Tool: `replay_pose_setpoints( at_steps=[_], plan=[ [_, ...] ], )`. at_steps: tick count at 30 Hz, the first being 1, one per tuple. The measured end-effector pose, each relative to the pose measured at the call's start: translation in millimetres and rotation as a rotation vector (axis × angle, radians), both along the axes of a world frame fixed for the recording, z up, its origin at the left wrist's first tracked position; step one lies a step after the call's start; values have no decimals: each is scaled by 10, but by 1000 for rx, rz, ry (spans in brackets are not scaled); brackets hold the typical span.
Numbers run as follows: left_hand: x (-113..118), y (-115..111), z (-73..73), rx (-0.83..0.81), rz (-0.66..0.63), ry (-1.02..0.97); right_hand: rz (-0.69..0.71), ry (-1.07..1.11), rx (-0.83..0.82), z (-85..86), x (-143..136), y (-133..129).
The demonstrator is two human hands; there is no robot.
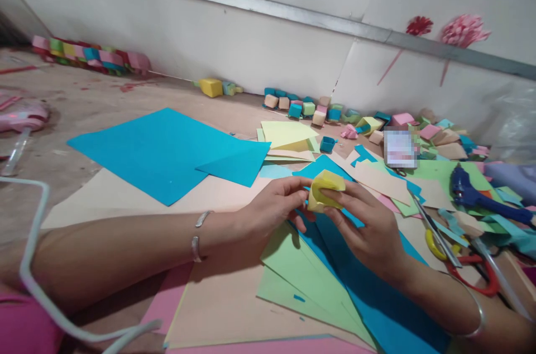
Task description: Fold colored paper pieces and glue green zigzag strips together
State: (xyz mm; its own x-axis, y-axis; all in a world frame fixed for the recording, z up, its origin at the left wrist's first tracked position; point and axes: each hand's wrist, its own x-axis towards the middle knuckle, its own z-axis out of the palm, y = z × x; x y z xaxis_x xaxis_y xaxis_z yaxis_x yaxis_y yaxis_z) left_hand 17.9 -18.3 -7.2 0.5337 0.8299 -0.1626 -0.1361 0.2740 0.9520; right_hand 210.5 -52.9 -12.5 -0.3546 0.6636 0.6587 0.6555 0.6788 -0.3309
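Note:
A small yellow paper box [326, 183] with a hollow side is held between both hands above the sheets of paper. My left hand [278, 203] is closed on its left side, thumb and fingers pinching the edge. My right hand [368, 220] grips it from the right, with a finger pushed into the hollow and the thumb below. Under the hands lie green paper sheets [301, 276] and a long blue sheet [377, 292]. A large blue sheet [154, 153] is spread to the left of them.
Scissors [439, 242] and a blue glue gun [473, 192] lie at right among paper scraps. Little folded paper boxes [295, 108] line the wall. A pink glue gun [25, 116] sits at far left. A white cable [31, 253] loops across the lower left.

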Motion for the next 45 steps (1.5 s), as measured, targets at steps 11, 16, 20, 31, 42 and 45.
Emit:
replay_pose_setpoints(
  at_steps=[11, 16, 20, 31, 42, 45],
  plan=[
    [-6, 26, -11, -129, 130, -68, 30, -33, 80, 46, -42, -48],
    [13, 21, -63, -404, -126, -399, 113, -14, 132, 81, -102, -73],
    [25, 5, -99, -505, -283, -467, 41, -70, 138, 93, -112, -98],
    [-7, -53, 107, -365, -286, -333, 18, -157, 222, 64, -84, -91],
    [-11, -20, 11, -367, -243, -296, -71, -252, 214, 51, -72, -103],
    [1, -31, -8, -354, -228, -315, -80, -281, 196, 66, -88, -95]
  ],
)
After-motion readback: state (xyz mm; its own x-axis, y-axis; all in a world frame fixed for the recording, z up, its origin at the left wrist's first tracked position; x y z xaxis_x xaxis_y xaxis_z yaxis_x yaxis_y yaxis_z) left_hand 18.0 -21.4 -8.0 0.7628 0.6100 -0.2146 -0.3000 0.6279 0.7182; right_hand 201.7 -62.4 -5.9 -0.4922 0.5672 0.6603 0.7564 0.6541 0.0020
